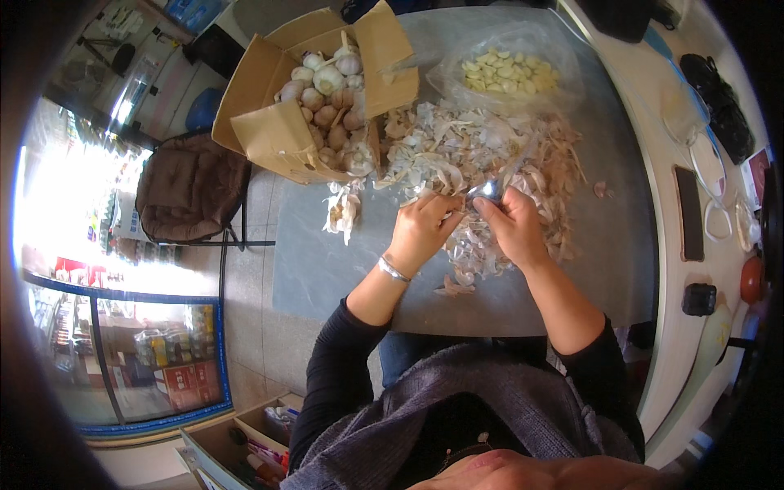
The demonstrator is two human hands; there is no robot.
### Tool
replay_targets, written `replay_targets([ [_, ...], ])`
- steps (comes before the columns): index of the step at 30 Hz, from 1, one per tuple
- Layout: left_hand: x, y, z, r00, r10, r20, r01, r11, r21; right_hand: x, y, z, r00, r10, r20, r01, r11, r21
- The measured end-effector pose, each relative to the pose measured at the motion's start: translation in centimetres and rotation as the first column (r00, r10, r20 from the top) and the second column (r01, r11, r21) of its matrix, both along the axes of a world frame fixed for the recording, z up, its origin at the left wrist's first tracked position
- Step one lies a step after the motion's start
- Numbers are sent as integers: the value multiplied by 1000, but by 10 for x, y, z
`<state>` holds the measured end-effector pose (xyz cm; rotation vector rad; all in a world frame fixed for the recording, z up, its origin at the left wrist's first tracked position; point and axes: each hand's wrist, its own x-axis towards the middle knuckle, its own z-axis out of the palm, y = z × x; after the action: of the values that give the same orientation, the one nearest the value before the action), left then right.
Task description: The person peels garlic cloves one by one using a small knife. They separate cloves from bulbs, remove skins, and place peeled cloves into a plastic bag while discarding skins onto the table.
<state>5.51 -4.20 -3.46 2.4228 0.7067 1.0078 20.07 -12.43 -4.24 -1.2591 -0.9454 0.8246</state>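
Note:
My left hand [422, 226], a silvery bracelet on its wrist, pinches a small piece of garlic [451, 215] that the fingers mostly hide. Right beside it, my right hand [517, 226] grips a shiny metal tool [487, 191]; its exact kind is hard to make out. Both hands meet over a wide heap of dry garlic skins [465, 141]. Peeled cloves [508, 72] fill part of a clear plastic bag [566, 46] beyond the heap. Whole garlic bulbs [328, 79] lie in an open cardboard box [275, 131] at the far left.
A broken garlic bulb [340, 211] rests on the grey table [331, 269] below the box. Left of the table stands a brown cushioned chair [184, 190]. A pale counter [664, 257] along the right side carries a dark phone-shaped object [688, 213] and a small black case [699, 299].

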Motion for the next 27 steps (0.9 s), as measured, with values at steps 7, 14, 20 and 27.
replay_targets([
  [7, 0, -1, 8, 998, -27, 52, 32, 994, -106, 9, 3, 4, 998, -33, -57, 36, 998, 50],
  [14, -4, 5, 9, 993, 5, 114, 14, 986, -165, 11, -1, 10, 970, 71, -233, -60, 997, 52],
  [20, 2, 3, 6, 988, -52, 143, 73, 987, -145, 5, -6, 10, 984, 122, -130, -122, 992, 2],
  [27, 1, 0, 4, 998, -60, 22, 59, 998, 22, 0, -5, 11, 1000, 27, -13, -26, 999, 47],
])
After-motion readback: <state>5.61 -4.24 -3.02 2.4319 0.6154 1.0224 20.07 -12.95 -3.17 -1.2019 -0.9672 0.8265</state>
